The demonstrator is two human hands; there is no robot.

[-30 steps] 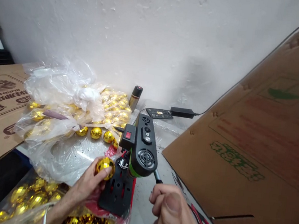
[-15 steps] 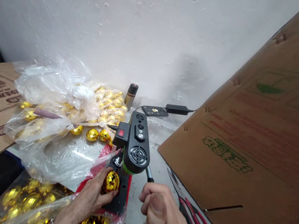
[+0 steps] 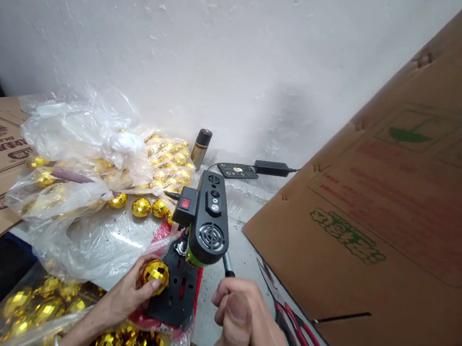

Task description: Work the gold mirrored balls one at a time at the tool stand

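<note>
My left hand (image 3: pixel 132 290) is closed on a gold mirrored ball (image 3: pixel 156 277), thumb over its front, above the left edge of a slotted black base plate (image 3: pixel 176 298). A black drill-press-like machine (image 3: pixel 211 221) with two round vents and a red switch stands on that plate. My right hand (image 3: pixel 249 327) is wrapped round the black grip of a metal lever (image 3: pixel 228 265) at the machine's right side. Red material (image 3: pixel 199 281) shows under the plate.
Clear bags (image 3: pixel 87 144) of gold balls lie left and at the bottom. Loose balls (image 3: pixel 141 207) sit behind the plate. A large carton (image 3: pixel 377 213) and red-handled scissors (image 3: pixel 307 339) are right. A spray can (image 3: pixel 201 148) and power adapter (image 3: pixel 271 168) are by the wall.
My left hand has moved left with the gold ball, away from beneath the machine's head, so more of the slotted plate shows. My right hand keeps its grip on the lever.
</note>
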